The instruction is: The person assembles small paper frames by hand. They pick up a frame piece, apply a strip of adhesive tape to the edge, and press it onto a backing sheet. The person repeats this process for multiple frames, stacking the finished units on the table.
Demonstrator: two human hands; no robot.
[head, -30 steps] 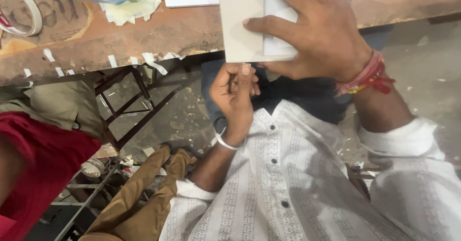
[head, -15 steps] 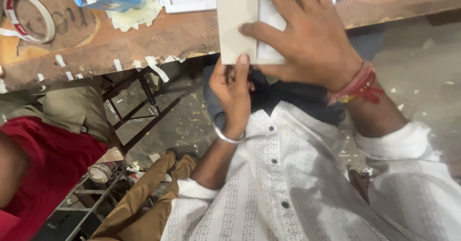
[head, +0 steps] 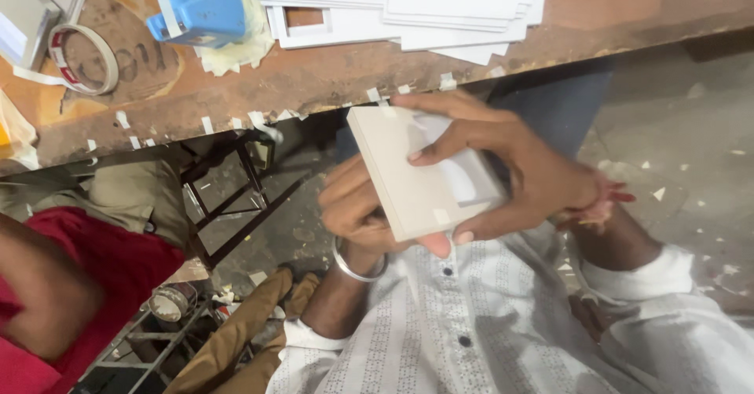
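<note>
On the worn wooden table (head: 330, 80) I see a stack of white cardboard sheets (head: 408, 5), a blue tape dispenser (head: 200, 5) and a tape roll (head: 82, 60). A dark metal stool (head: 232, 197) stands beneath, beside someone's red sleeve (head: 86, 276).

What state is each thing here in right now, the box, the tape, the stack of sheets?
Flat cream box: closed, tilted, held off the table by both hands.
Left hand: under the box.
Right hand: spread over the box.
Tape roll: lying flat.
White sheets: stacked, unevenly.
Blue tool: resting, untouched.
</note>
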